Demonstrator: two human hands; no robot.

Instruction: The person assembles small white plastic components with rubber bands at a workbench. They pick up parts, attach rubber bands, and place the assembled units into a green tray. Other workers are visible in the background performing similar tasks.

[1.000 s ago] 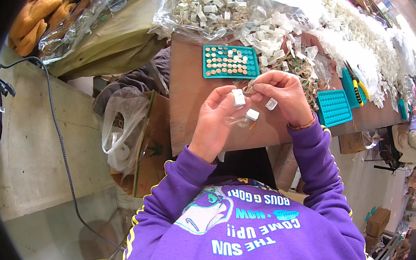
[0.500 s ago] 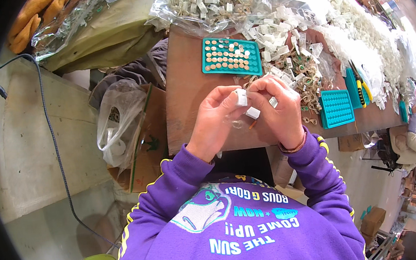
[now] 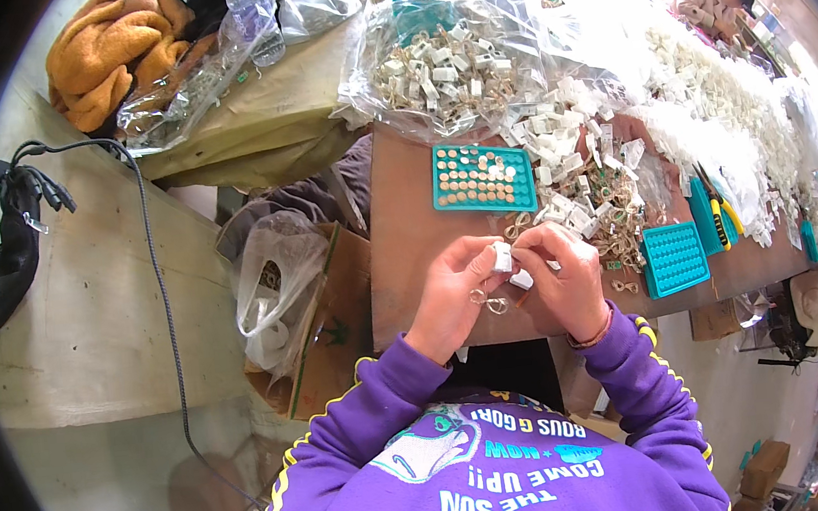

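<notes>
Above the near edge of the brown table, my two hands are close together. My left hand [image 3: 454,292] pinches a small white plastic case [image 3: 502,257] between thumb and fingers. Thin clear-looking loops of cord [image 3: 495,304] hang below it. My right hand [image 3: 566,278] is closed at the case's right side, its fingertips pressed together; what they pinch is too small to make out. A second white piece [image 3: 522,281] shows just under the right fingertips. Beyond my hands lies a teal tray [image 3: 523,185] with rows of coin-like round discs.
Loose white cases with cords [image 3: 565,132] are heaped beyond my right hand. A clear bag [image 3: 396,124] of similar pieces lies behind the tray. To the right are another teal tray [image 3: 676,259] and yellow-handled pliers [image 3: 717,216]. A cardboard box [image 3: 339,292] stands left of the table.
The view has tilted, so the table and my hands sit lower and further right in the picture. Both hands stay together at the white case, with only small finger shifts.
</notes>
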